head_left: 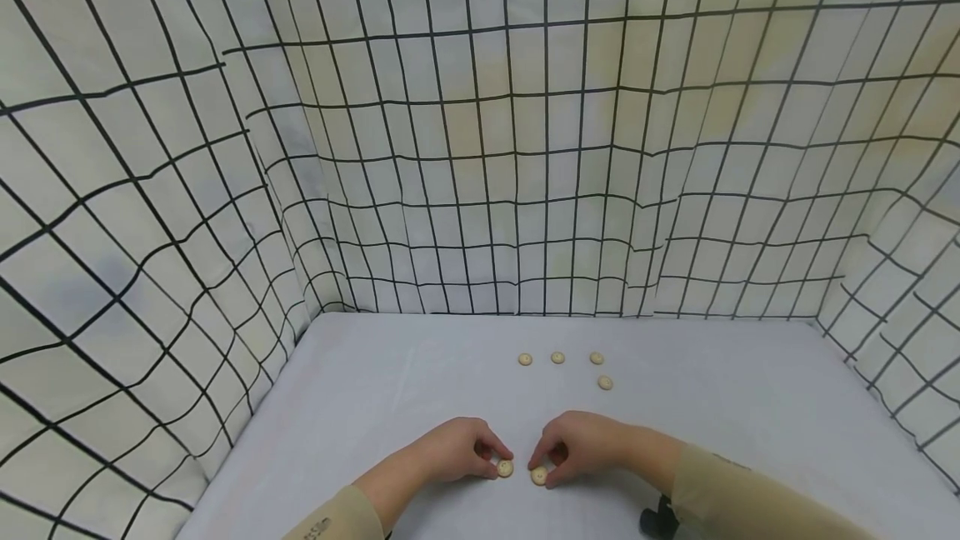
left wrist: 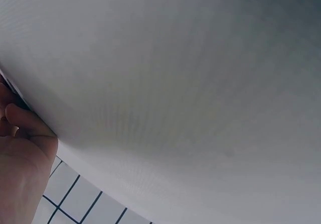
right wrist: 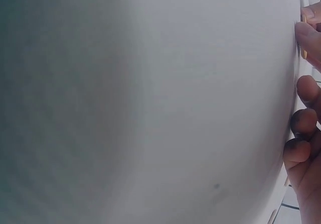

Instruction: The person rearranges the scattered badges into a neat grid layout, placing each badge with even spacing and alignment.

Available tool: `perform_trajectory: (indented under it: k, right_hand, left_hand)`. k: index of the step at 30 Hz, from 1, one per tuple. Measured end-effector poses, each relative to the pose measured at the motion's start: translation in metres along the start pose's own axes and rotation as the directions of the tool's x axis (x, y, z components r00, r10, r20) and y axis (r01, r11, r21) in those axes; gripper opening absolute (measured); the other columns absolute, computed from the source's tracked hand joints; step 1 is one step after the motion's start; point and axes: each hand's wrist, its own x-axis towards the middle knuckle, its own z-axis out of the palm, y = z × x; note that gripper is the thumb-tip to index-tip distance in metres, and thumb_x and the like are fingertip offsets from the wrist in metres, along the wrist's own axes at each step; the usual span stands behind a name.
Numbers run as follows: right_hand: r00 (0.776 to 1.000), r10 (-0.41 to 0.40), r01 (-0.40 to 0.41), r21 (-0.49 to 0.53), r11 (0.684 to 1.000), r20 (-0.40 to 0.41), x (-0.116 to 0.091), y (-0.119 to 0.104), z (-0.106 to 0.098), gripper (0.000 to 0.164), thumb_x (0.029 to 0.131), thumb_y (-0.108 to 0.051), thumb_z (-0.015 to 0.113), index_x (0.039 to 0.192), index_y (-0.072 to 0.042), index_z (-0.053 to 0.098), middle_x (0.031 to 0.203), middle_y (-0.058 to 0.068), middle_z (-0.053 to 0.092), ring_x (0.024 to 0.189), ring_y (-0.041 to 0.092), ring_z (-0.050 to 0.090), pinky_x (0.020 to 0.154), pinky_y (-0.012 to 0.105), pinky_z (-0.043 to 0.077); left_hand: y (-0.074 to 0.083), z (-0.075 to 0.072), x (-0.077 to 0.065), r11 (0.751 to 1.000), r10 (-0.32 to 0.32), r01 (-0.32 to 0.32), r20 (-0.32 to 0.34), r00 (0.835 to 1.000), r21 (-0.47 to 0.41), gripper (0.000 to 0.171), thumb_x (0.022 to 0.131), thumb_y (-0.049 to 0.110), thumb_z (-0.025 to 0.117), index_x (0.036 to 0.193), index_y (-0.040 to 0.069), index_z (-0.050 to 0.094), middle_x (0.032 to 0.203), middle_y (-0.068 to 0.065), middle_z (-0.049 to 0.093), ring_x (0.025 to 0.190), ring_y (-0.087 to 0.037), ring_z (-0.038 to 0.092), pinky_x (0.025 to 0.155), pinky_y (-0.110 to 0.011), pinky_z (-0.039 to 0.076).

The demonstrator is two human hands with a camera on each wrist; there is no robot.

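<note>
My left hand (head_left: 457,448) holds a round pale wooden button (head_left: 505,468) between thumb and fingertips, low over the white cloth-like tabletop (head_left: 420,373). Just to its right, my right hand (head_left: 585,444) pinches a second such button (head_left: 538,476); its holes face up. A small gap separates the two buttons in the head view. The left wrist view catches the left hand (left wrist: 25,153) at its edge, fingertips and button hidden. Along the right edge of the right wrist view, a thin yellowish button edge (right wrist: 304,53) shows by fingertips.
Farther back, three buttons sit in a loose row: a left one (head_left: 525,359), a middle one (head_left: 557,357) and a right one (head_left: 596,357). Another button (head_left: 605,382) lies just before the right one. White walls with a black grid (head_left: 487,148) enclose the table's back and sides.
</note>
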Motion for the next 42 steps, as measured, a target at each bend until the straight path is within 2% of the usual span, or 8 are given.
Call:
perform_trajectory:
  k: [12,27,33,36,42]
  right_hand:
    - [0.999,0.028,-0.026,0.053,0.998,-0.041,-0.004,0.005,-0.001,0.022,0.084,-0.031,0.08,0.106,-0.032,0.076,0.073,-0.019,0.057,0.066,-0.001,0.049,0.062,0.02,0.044]
    - [0.989,0.115,-0.102,0.129,0.986,-0.097,-0.006,0.017,-0.012,0.021,0.083,-0.03,0.081,0.103,-0.034,0.076,0.074,-0.014,0.059,0.069,0.004,0.052,0.064,0.023,0.046]
    - [0.98,0.134,-0.113,0.143,0.983,-0.147,-0.008,0.024,-0.018,0.021,0.082,-0.029,0.081,0.102,-0.033,0.076,0.078,-0.014,0.061,0.072,0.005,0.053,0.065,0.024,0.047]
    - [0.974,0.144,-0.125,0.119,0.985,-0.177,-0.009,0.029,-0.022,0.021,0.083,-0.028,0.081,0.103,-0.033,0.076,0.081,-0.014,0.061,0.074,0.005,0.053,0.066,0.025,0.047]
    - [0.952,0.21,-0.194,0.094,0.977,-0.221,-0.009,0.039,-0.03,0.021,0.083,-0.029,0.081,0.102,-0.034,0.076,0.08,-0.013,0.06,0.074,0.009,0.053,0.066,0.029,0.046]
  left_hand:
    - [0.001,-0.001,-0.001,1.0,-0.005,0.005,0.004,1.0,-0.007,0.019,0.081,0.017,0.081,0.098,0.026,0.08,0.078,0.008,0.056,0.073,-0.006,0.05,0.068,-0.026,0.042]
    - [0.001,-0.002,-0.002,1.0,0.004,-0.004,-0.001,1.0,-0.012,0.019,0.081,0.016,0.081,0.098,0.025,0.08,0.078,0.008,0.056,0.073,-0.005,0.05,0.068,-0.025,0.042]
    - [0.001,-0.001,-0.001,1.0,0.007,-0.007,0.004,1.0,-0.013,0.019,0.081,0.015,0.081,0.099,0.024,0.08,0.078,0.008,0.056,0.072,-0.004,0.05,0.068,-0.025,0.042]
    - [0.0,-0.001,0.0,1.0,0.009,-0.009,0.004,1.0,-0.013,0.019,0.081,0.015,0.081,0.099,0.024,0.08,0.077,0.008,0.056,0.072,-0.004,0.05,0.068,-0.024,0.042]
    - [0.0,0.001,0.0,1.0,0.01,-0.01,-0.001,1.0,-0.015,0.019,0.081,0.014,0.081,0.098,0.023,0.08,0.077,0.008,0.056,0.071,-0.004,0.05,0.067,-0.024,0.042]
